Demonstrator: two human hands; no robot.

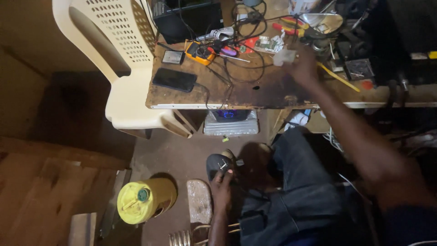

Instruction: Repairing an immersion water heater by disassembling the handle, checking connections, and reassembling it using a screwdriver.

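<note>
Head view: right hand [304, 68] reaches across the bench [255, 93], fingers closed on a small white block [284, 57], lifted just above the clutter. Left hand [222, 184] hangs low, fingertips pinching a dark plug [219, 165] near the floor.

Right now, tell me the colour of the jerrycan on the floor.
Yellow, with a green cap; the jerrycan shows best in the head view, left of the left hand.

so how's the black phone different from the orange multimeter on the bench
The black phone is a flat, plain dark slab near the bench's front left corner, with a cable at its right end. The orange multimeter is thicker and brightly coloured, sits further back, and has leads tangled around it. Both lie on the wooden bench, and neither hand touches them.
</note>
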